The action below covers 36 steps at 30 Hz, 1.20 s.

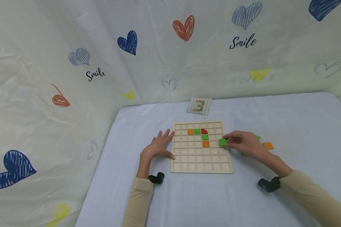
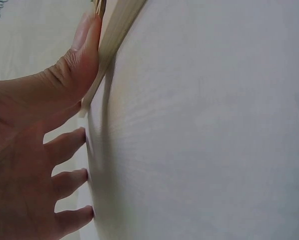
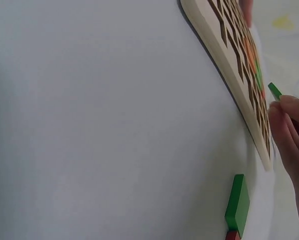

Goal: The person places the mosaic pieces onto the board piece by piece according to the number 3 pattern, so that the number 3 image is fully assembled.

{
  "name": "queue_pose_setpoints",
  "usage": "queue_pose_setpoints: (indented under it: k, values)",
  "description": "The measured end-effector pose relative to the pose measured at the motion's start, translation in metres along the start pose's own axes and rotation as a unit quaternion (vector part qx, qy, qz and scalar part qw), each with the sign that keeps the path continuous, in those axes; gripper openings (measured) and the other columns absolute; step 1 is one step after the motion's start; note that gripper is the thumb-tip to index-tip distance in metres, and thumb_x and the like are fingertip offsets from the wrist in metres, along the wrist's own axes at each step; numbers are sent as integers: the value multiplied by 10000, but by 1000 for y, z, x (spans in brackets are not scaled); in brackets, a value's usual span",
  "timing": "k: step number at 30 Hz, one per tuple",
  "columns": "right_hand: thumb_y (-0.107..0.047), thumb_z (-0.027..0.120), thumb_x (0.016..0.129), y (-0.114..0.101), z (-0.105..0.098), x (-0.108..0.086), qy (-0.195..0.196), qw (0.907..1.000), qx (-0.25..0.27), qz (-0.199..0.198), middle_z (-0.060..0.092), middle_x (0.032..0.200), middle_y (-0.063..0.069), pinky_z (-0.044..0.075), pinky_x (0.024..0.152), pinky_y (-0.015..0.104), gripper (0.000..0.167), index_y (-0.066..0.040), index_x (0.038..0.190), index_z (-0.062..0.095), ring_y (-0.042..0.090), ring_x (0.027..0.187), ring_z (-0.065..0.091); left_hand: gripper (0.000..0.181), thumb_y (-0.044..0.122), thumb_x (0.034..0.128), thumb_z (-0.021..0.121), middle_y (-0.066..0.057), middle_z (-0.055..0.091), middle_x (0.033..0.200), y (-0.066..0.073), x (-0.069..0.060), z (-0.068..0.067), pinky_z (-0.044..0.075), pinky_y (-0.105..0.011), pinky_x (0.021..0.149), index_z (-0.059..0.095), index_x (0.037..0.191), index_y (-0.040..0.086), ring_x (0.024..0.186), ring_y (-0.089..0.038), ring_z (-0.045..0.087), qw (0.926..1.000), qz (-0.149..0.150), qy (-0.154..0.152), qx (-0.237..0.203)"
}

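A pale wooden grid board (image 1: 187, 157) lies on the table, with orange, green and red tiles in several of its cells. My right hand (image 1: 244, 143) pinches a green square tile (image 1: 222, 142) between thumb and fingers, over the board's right edge. In the right wrist view the same green tile (image 3: 275, 91) stands out past the fingertips, tilted and off the grid. My left hand (image 1: 158, 146) is spread at the board's left side. Its thumb (image 2: 84, 45) rests on the board's edge, while the other fingers reach along that side and touch the cloth.
A printed pattern card (image 1: 199, 106) lies behind the board. Right of the board, partly behind my right hand, are loose tiles, among them an orange tile (image 1: 268, 145) and a green tile (image 3: 238, 202). A white cloth (image 1: 204, 198) covers the table; a printed curtain hangs behind.
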State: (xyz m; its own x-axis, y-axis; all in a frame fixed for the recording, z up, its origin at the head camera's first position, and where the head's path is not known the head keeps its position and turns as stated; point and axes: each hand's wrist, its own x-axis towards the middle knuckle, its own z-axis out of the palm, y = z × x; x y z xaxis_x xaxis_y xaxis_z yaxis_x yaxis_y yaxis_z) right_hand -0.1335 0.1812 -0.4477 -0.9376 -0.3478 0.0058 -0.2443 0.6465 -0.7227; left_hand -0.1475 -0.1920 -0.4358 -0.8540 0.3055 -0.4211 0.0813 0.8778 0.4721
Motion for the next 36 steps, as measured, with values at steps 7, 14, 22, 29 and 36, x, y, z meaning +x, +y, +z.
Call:
queue_pose_setpoints:
  k: [7, 14, 22, 29, 36]
  values:
    - [-107, 801, 877, -5, 11, 11, -134, 9998, -11, -155, 767, 1078, 79, 558, 734, 190, 310, -52, 1180, 765, 164, 877, 696, 1165, 315, 749, 928, -55, 66, 1744, 0, 1, 1, 32, -599, 1283, 210, 1661, 213, 1603, -369, -63, 10000, -32, 0, 71]
    - [-72, 806, 855, -14, 19, 21, -258, 9992, 70, -302, 767, 1011, 63, 557, 725, 201, 310, -26, 1158, 761, 134, 829, 689, 1162, 326, 750, 926, -54, 69, 1744, 0, 1, 1, 35, -603, 1282, 213, 1660, 220, 1603, -368, -59, 10000, 4, 28, 66]
    - [-79, 820, 852, -23, 26, 30, -413, 9983, 189, -361, 767, 1033, 93, 578, 764, 237, 294, -18, 1135, 766, 163, 863, 716, 1163, 319, 752, 926, -49, 59, 1744, 1, 1, 0, 28, -596, 1284, 207, 1661, 218, 1602, -368, -67, 10000, -20, 0, 65]
    - [-80, 828, 847, -29, 33, 37, -468, 9983, 166, -311, 758, 997, 69, 579, 781, 280, 283, -15, 1114, 764, 151, 858, 697, 1160, 319, 751, 927, -54, 69, 1744, 1, -1, 1, 32, -597, 1284, 214, 1660, 215, 1603, -367, -60, 10000, -42, 41, 31]
    - [-94, 838, 843, -33, 39, 45, -595, 9972, 163, -414, 750, 957, 38, 566, 765, 259, 299, -4, 1118, 763, 132, 830, 668, 1158, 325, 750, 926, -51, 71, 1743, 2, -1, 0, 34, -598, 1284, 216, 1659, 220, 1603, -368, -57, 10000, -17, 48, 59]
